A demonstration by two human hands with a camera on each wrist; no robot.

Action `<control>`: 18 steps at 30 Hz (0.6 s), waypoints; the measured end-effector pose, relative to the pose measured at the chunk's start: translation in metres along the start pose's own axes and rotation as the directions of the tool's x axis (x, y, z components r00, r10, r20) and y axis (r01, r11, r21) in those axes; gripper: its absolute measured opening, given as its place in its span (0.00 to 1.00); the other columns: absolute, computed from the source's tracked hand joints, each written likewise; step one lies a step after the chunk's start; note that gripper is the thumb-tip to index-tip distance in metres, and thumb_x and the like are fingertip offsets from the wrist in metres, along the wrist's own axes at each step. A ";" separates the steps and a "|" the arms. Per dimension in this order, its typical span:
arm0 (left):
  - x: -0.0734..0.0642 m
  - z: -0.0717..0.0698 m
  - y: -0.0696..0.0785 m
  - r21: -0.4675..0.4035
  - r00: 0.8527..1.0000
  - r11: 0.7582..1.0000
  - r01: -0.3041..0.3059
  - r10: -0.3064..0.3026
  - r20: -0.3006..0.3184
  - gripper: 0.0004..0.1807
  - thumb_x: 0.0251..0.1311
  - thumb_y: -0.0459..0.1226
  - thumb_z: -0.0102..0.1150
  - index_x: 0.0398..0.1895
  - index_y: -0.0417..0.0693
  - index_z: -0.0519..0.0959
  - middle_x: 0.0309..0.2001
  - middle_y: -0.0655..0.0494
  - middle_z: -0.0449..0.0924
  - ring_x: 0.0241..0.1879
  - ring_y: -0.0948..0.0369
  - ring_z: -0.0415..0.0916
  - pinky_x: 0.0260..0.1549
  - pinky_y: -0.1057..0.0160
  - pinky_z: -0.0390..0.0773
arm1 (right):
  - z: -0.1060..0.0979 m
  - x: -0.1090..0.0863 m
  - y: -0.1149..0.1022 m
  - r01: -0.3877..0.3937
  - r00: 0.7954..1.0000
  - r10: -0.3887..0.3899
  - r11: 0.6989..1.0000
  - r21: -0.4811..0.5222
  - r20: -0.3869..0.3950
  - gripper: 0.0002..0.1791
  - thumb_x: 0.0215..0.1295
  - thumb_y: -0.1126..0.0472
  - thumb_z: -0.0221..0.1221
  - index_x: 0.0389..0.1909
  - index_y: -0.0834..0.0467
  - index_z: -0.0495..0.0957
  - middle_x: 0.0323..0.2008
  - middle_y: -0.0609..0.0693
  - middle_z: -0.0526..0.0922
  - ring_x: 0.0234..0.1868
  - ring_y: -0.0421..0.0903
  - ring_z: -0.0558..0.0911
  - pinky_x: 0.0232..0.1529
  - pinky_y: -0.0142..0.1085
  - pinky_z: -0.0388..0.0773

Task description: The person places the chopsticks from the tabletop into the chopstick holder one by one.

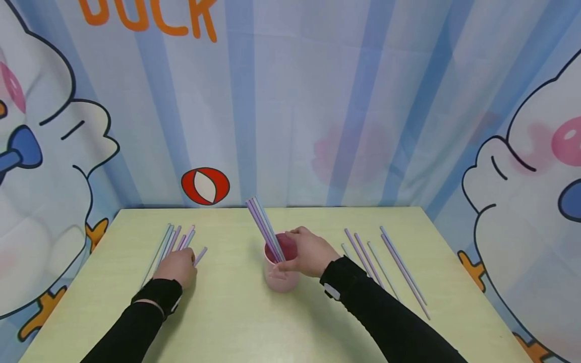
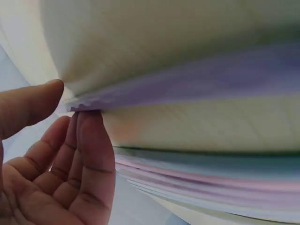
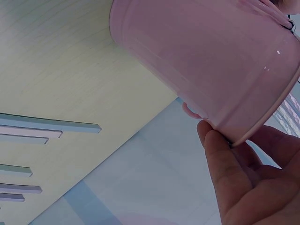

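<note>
In the head view, a pink bucket (image 1: 282,283) stands mid-table with a bundle of purple and pale blue sticks (image 1: 265,227) leaning left in it. My right hand (image 1: 313,252) grips the bucket's rim on its right side; the right wrist view shows fingers (image 3: 224,161) at the rim beside a small loop. My left hand (image 1: 178,266) is over the left side of the table at a single purple stick (image 2: 197,84). Its fingertips (image 2: 91,123) touch one side of the stick's end, while the thumb sits just off the opposite side.
Several pastel sticks (image 1: 169,241) lie side by side at the left hand, partly covered by it. More loose sticks (image 1: 404,272) are spread at the right, some behind the right forearm. A printed curtain (image 1: 290,101) hangs behind the table's back edge.
</note>
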State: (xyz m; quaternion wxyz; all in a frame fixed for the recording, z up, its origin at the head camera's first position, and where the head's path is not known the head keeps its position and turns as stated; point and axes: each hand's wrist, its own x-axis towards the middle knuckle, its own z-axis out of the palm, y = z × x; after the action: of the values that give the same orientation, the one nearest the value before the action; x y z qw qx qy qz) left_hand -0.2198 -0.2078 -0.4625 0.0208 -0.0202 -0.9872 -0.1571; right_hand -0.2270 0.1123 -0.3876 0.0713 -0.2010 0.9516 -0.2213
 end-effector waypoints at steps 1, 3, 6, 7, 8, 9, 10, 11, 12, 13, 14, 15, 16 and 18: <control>0.000 0.001 0.001 0.003 1.000 1.000 -0.001 0.001 0.000 0.04 0.56 0.26 0.60 0.33 0.33 0.76 0.27 0.44 0.79 0.27 0.50 0.76 0.34 0.46 0.78 | 0.000 0.000 0.000 0.002 1.000 -0.002 1.000 -0.002 0.000 0.43 0.44 0.38 0.72 0.63 0.52 0.76 0.58 0.54 0.74 0.53 0.51 0.77 0.54 0.47 0.77; 0.001 0.002 0.003 0.008 1.000 1.000 -0.001 0.001 0.001 0.04 0.57 0.24 0.57 0.36 0.32 0.75 0.28 0.43 0.80 0.28 0.49 0.76 0.34 0.46 0.78 | 0.000 0.000 0.000 0.006 1.000 -0.006 1.000 -0.004 -0.003 0.43 0.44 0.38 0.72 0.63 0.52 0.76 0.58 0.54 0.74 0.53 0.51 0.77 0.54 0.46 0.77; 0.002 0.004 0.004 0.003 1.000 1.000 0.013 -0.013 0.019 0.06 0.59 0.24 0.54 0.40 0.31 0.73 0.30 0.41 0.80 0.28 0.49 0.76 0.35 0.46 0.78 | 0.000 0.000 0.000 0.010 1.000 -0.010 1.000 -0.003 -0.006 0.42 0.44 0.38 0.72 0.62 0.51 0.77 0.58 0.54 0.75 0.52 0.50 0.77 0.54 0.46 0.77; 0.002 0.004 0.004 -0.003 0.999 1.000 0.021 -0.021 0.026 0.07 0.60 0.24 0.54 0.41 0.31 0.73 0.30 0.42 0.80 0.28 0.49 0.76 0.35 0.46 0.78 | 0.000 0.000 0.001 0.012 1.000 -0.012 1.000 -0.003 -0.006 0.42 0.44 0.38 0.72 0.62 0.51 0.77 0.57 0.54 0.75 0.52 0.50 0.77 0.54 0.46 0.77; 0.003 0.004 0.003 -0.015 0.999 0.999 0.031 -0.031 0.036 0.09 0.60 0.25 0.55 0.43 0.31 0.72 0.30 0.42 0.80 0.28 0.49 0.76 0.35 0.46 0.78 | 0.001 0.000 0.001 0.014 1.000 -0.014 1.000 -0.003 -0.006 0.42 0.44 0.38 0.72 0.62 0.51 0.77 0.57 0.53 0.75 0.52 0.50 0.77 0.53 0.46 0.77; 0.004 0.004 0.003 -0.027 0.998 0.999 0.037 -0.036 0.044 0.11 0.60 0.25 0.55 0.45 0.30 0.72 0.30 0.42 0.80 0.28 0.49 0.75 0.35 0.46 0.78 | 0.001 0.000 0.001 0.016 1.000 -0.016 1.000 -0.003 -0.006 0.42 0.44 0.38 0.72 0.62 0.51 0.77 0.57 0.53 0.75 0.52 0.50 0.77 0.53 0.46 0.77; 0.005 0.003 0.002 -0.044 0.998 0.998 0.045 -0.043 0.049 0.12 0.60 0.26 0.56 0.47 0.30 0.71 0.30 0.42 0.80 0.28 0.50 0.75 0.35 0.47 0.77 | 0.001 0.000 0.001 0.018 1.000 -0.018 1.000 -0.004 -0.006 0.42 0.44 0.38 0.72 0.62 0.51 0.77 0.57 0.53 0.75 0.52 0.50 0.77 0.53 0.46 0.77; 0.006 0.003 0.001 -0.063 0.997 0.997 0.054 -0.051 0.051 0.14 0.60 0.27 0.57 0.48 0.29 0.71 0.30 0.42 0.80 0.28 0.50 0.75 0.35 0.47 0.77 | 0.001 0.000 0.001 0.021 1.000 -0.021 1.000 -0.004 -0.006 0.43 0.44 0.38 0.72 0.62 0.51 0.77 0.57 0.54 0.75 0.52 0.50 0.77 0.53 0.46 0.77; 0.007 0.002 0.000 -0.084 0.997 0.995 0.061 -0.057 0.050 0.17 0.59 0.28 0.58 0.50 0.29 0.70 0.31 0.42 0.80 0.29 0.50 0.75 0.34 0.48 0.77 | 0.001 0.000 0.001 0.021 1.000 -0.021 1.000 -0.004 -0.007 0.43 0.44 0.37 0.72 0.62 0.51 0.77 0.57 0.54 0.75 0.52 0.50 0.77 0.53 0.46 0.77; 0.008 0.000 0.000 -0.105 0.997 0.992 0.066 -0.061 0.047 0.18 0.59 0.28 0.59 0.51 0.29 0.70 0.31 0.42 0.80 0.29 0.50 0.75 0.34 0.48 0.77 | 0.001 0.000 0.001 0.019 1.000 -0.019 1.000 -0.005 -0.007 0.43 0.43 0.37 0.72 0.62 0.51 0.77 0.57 0.54 0.75 0.52 0.50 0.77 0.53 0.46 0.77; 0.009 -0.001 0.000 -0.121 0.997 0.991 0.063 -0.059 0.040 0.20 0.59 0.29 0.58 0.53 0.28 0.69 0.32 0.42 0.80 0.29 0.51 0.75 0.34 0.49 0.77 | 0.001 0.000 0.001 0.018 1.000 -0.018 1.000 -0.006 -0.008 0.43 0.43 0.37 0.72 0.62 0.51 0.77 0.57 0.54 0.75 0.52 0.50 0.77 0.53 0.46 0.77; 0.010 -0.004 0.000 -0.139 0.998 0.988 0.059 -0.056 0.030 0.21 0.59 0.29 0.58 0.55 0.28 0.69 0.32 0.43 0.80 0.29 0.51 0.75 0.33 0.49 0.77 | 0.001 0.000 0.001 0.014 1.000 -0.014 1.000 -0.007 -0.008 0.43 0.43 0.37 0.72 0.62 0.51 0.77 0.57 0.53 0.75 0.52 0.50 0.78 0.53 0.46 0.77; 0.010 -0.007 0.000 -0.156 0.998 0.986 0.055 -0.052 0.021 0.22 0.59 0.29 0.57 0.56 0.28 0.68 0.31 0.43 0.79 0.29 0.52 0.75 0.31 0.50 0.76 | 0.001 0.000 0.001 0.010 1.000 -0.010 1.000 -0.008 -0.008 0.43 0.43 0.37 0.72 0.62 0.51 0.77 0.57 0.53 0.75 0.52 0.50 0.78 0.53 0.46 0.78; 0.011 -0.014 0.002 -0.179 0.999 0.983 0.032 -0.032 0.001 0.25 0.59 0.29 0.56 0.59 0.27 0.68 0.29 0.46 0.78 0.26 0.53 0.73 0.28 0.53 0.74 | 0.001 0.000 0.001 0.003 1.000 -0.004 1.000 -0.010 -0.008 0.43 0.43 0.37 0.72 0.62 0.52 0.77 0.57 0.53 0.75 0.51 0.50 0.78 0.53 0.45 0.78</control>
State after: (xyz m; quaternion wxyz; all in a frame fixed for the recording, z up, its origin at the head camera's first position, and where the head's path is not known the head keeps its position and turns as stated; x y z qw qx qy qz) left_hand -0.2301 -0.2103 -0.4482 0.0174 -0.0060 -0.9692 -0.2457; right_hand -0.2275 0.1125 -0.3891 0.0661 -0.2022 0.9526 -0.2173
